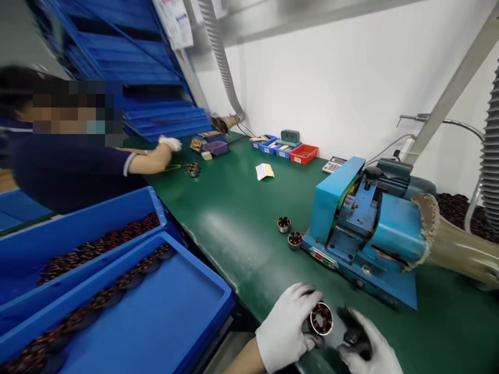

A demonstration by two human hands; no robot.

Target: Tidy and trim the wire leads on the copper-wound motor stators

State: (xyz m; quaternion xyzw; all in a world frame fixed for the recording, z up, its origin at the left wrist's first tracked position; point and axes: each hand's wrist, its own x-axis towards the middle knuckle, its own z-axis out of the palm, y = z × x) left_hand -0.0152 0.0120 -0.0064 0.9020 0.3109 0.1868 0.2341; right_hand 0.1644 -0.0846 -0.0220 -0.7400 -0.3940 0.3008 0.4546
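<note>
— Two small round stators with copper windings [289, 232] already stand on the green bench mat [234, 228], just beside the blue metal bench machine [366, 228]. I'd judge those as handled, though nothing shows for certain.

— And the one in hand?

— A third round stator with a bright metal rim and dark reddish coils [322, 318] sits in the white-gloved left hand [286, 327], low at the near edge of the mat, in front of the machine. The fingers curl around its side, closed on it, open face turned up toward the camera.

— What about the other hand?

— The white-gloved right hand [366, 345] is just beside it, fingers bent around something dark [353, 327]. Too blurred to name, and I cannot tell how firmly it grips.

— How much is left, would you say?

— Plenty, by my guess. The long blue plastic trays [156, 311] to the left hold rows of the same dark wound parts [101, 298].

— Anyone else there?

— A co-worker in a dark top, with a gloved hand [170, 143] out over the far end of the mat, well apart. Small blue and red bins [288, 150] stand by the wall.
</note>
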